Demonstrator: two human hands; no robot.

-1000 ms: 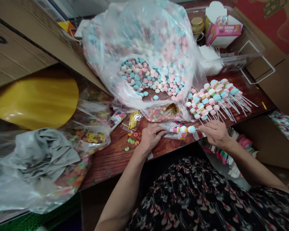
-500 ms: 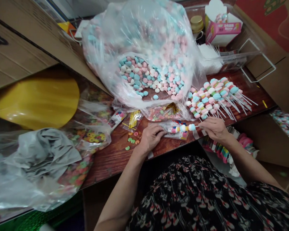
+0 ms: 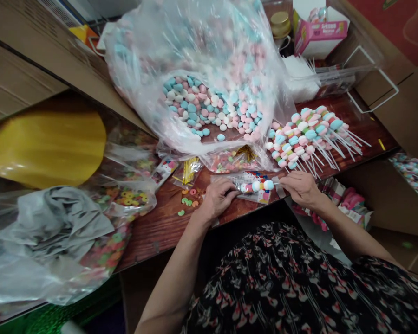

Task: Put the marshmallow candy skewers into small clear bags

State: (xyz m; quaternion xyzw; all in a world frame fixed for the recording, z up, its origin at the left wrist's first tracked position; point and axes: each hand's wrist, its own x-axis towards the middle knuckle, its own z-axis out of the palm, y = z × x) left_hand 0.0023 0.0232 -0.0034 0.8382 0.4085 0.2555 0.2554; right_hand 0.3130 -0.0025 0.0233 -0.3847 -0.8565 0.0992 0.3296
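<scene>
A candy skewer of blue, white, pink and yellow pieces lies at the table's front edge, inside or over a clear printed wrapper bag. From the left, my left hand is closed on the wrapper's end. My right hand pinches the stick end of the skewer at the right, close to the wrapper's mouth; its fingertips partly hide the stick. Above the right hand rests a pile of finished candy skewers, their white sticks pointing right and toward me. Loose ring candies are scattered beside my left hand.
A large clear bag of pastel candies stands behind the wrapper. Gold twist ties sit in a small packet. At left are bags of ring candies, a grey cloth and a yellow sheet. White sticks lie at back right.
My right hand has shifted left, carrying the skewer farther into the wrapper. The left hand stays at the wrapper's end. The whole view has shifted slightly.
</scene>
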